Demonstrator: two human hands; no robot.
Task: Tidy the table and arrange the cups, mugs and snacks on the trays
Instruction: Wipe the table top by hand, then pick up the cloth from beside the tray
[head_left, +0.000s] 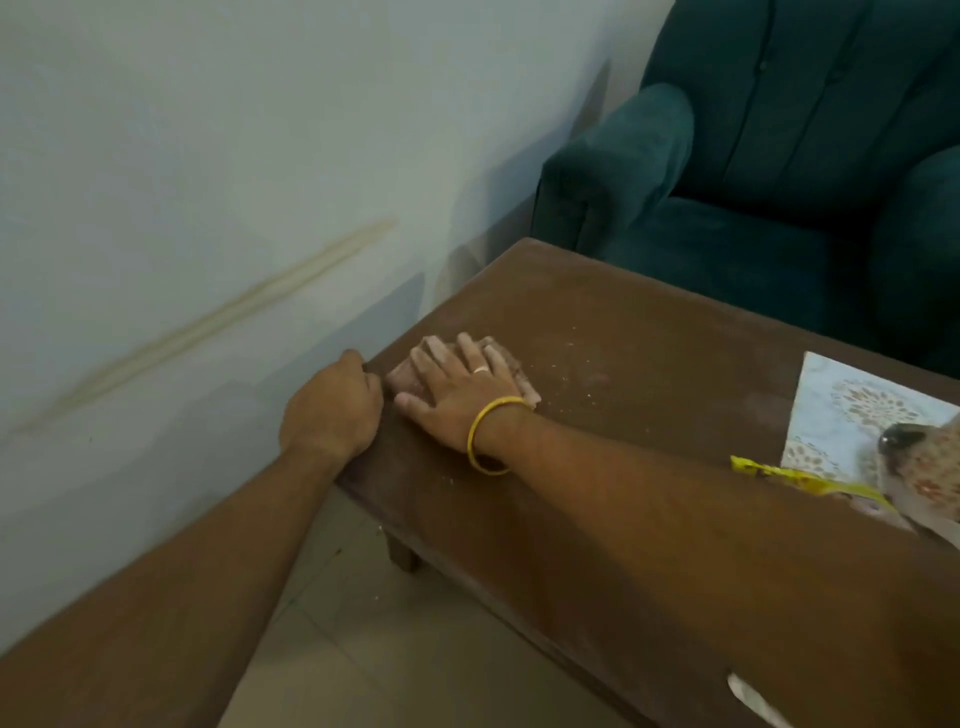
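Observation:
My right hand (460, 387) lies flat, fingers spread, on a pinkish cloth (405, 379) pressed against the brown wooden table (623, 322) near its left corner. Pale crumbs (582, 358) are scattered on the wood just right of the cloth. My left hand (332, 405) is cupped below the table's left edge, touching it beside the cloth; what it holds, if anything, is hidden. At the right edge lies a pale patterned tray (841, 410) with a patterned mug (919, 467) on it. A yellow snack wrapper (789, 475) lies by the tray, partly behind my right forearm.
A dark green armchair (779, 156) stands close behind the table's far edge. A pale wall (208, 182) runs along the left. Beige floor tiles (389, 649) show below the table's near edge, and a white scrap (748, 696) sits at the bottom right.

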